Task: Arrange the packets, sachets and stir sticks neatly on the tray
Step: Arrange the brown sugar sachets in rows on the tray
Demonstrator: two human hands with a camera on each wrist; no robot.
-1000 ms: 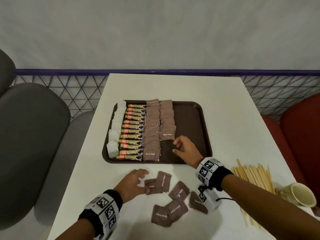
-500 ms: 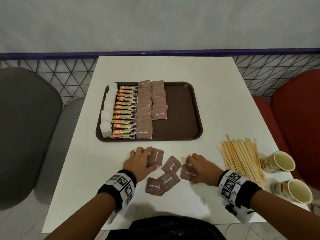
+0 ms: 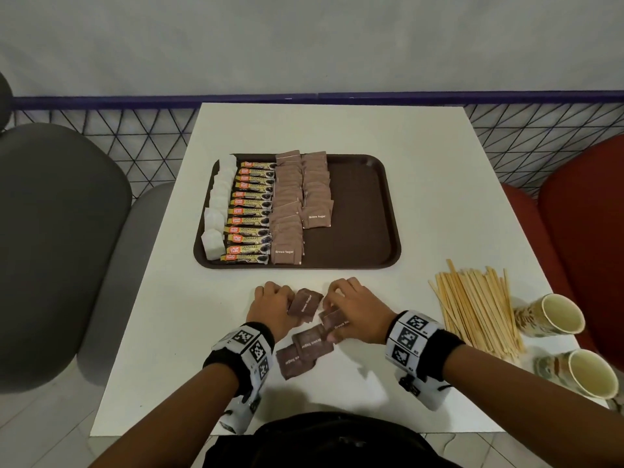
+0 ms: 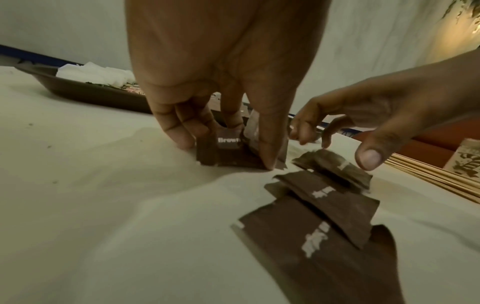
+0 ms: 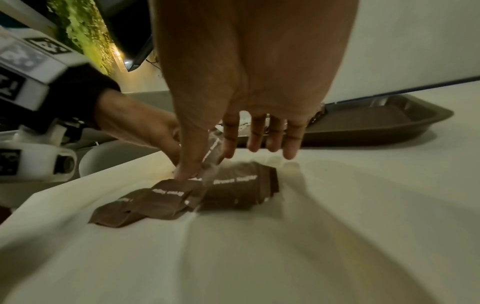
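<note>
From the head, we see our left hand (image 3: pixel 273 307) pinching a brown sugar packet (image 3: pixel 305 305) on the table (image 3: pixel 422 204), near the tray (image 3: pixel 364 211). In the left wrist view, our fingers (image 4: pixel 267 144) grip it. In the right wrist view, our right hand (image 5: pixel 249 86) pinches another packet (image 5: pixel 211 162).

Black wristbands (image 3: pixel 233 363), white marker-patterned camera blocks (image 3: pixel 410 336) on both wrists, bare forearms.
</note>
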